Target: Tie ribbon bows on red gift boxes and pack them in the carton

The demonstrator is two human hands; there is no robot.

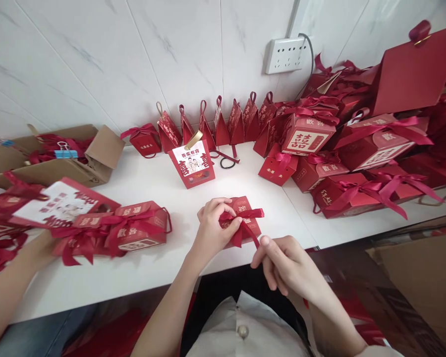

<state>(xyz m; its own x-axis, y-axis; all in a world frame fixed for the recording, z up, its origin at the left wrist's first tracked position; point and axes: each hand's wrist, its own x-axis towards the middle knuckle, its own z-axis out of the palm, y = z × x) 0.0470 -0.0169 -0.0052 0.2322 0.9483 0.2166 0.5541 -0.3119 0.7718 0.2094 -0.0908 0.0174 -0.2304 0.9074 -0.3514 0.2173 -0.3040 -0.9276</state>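
In front of me on the white table (186,270) lies a small red gift box (253,229) with pale lettering. A dark red ribbon (255,213) crosses its top in a bow shape. My left hand (219,225) pinches the ribbon's middle between thumb and fingers, over the box's left side. One ribbon tail runs toward me to my right hand (284,260), whose thumb and index finger close on its end at the table's front edge. The other fingers of that hand are curled. My left hand hides part of the box.
Red boxes with bows (308,134) are piled at the right, and a row of triangular red boxes (222,124) lines the wall. A card-fronted box (193,166) stands ahead. At left are a cardboard carton (100,158), more bowed boxes (143,225) and another person's arm (26,263).
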